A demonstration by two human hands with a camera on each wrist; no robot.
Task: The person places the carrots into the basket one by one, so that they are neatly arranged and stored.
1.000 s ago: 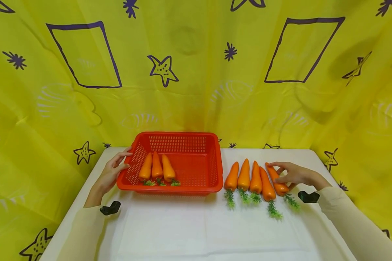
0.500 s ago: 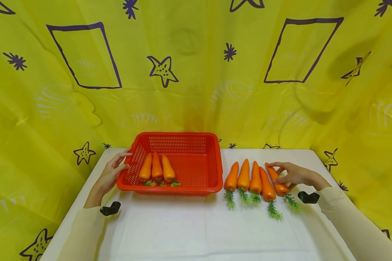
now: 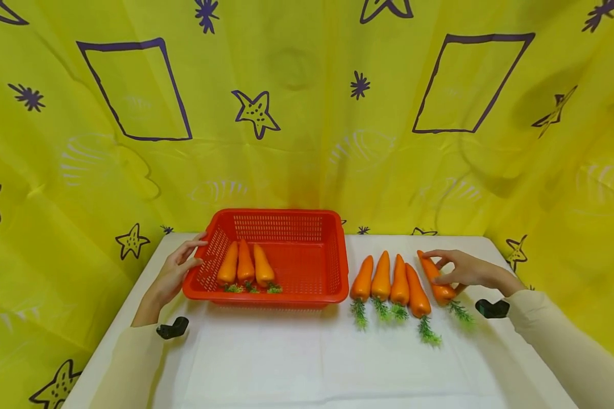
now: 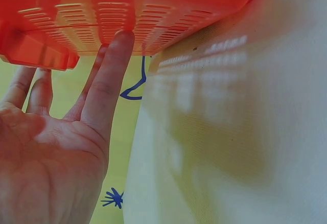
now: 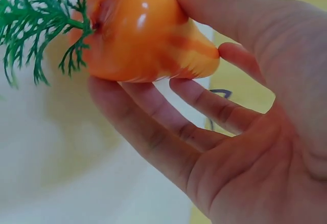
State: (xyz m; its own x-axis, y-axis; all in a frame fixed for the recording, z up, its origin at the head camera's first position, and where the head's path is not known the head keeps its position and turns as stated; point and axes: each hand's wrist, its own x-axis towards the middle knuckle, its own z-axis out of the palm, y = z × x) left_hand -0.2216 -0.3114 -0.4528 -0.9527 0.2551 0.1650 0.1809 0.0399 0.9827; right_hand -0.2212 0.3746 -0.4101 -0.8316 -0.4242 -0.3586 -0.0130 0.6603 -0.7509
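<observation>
My left hand point(image 3: 173, 272) rests against the left side of a red slotted plastic basket point(image 3: 307, 296); its fingers look fairly straight in the left wrist view, touching the basket's wall. Inside the basket lie three orange carrots point(image 3: 245, 262) with short green tops, side by side at the left. My right hand point(image 3: 465, 269) holds another carrot point(image 3: 442, 291) with a feathery green top. In the right wrist view, thumb and fingers pinch that carrot point(image 5: 138, 35) from opposite sides. Several more carrots point(image 3: 382, 278) lie in a row between the basket and my right hand, tips pointing away.
A white cloth-covered table point(image 3: 266, 363) carries everything. Yellow patterned curtain point(image 3: 307, 142) hangs behind the table and along both sides. The basket stands near the table's back edge, left of the loose carrots.
My right hand has shifted slightly right with the carrot it pinches, widening the gap to the neighbouring carrot. The left hand and basket stay in place.
</observation>
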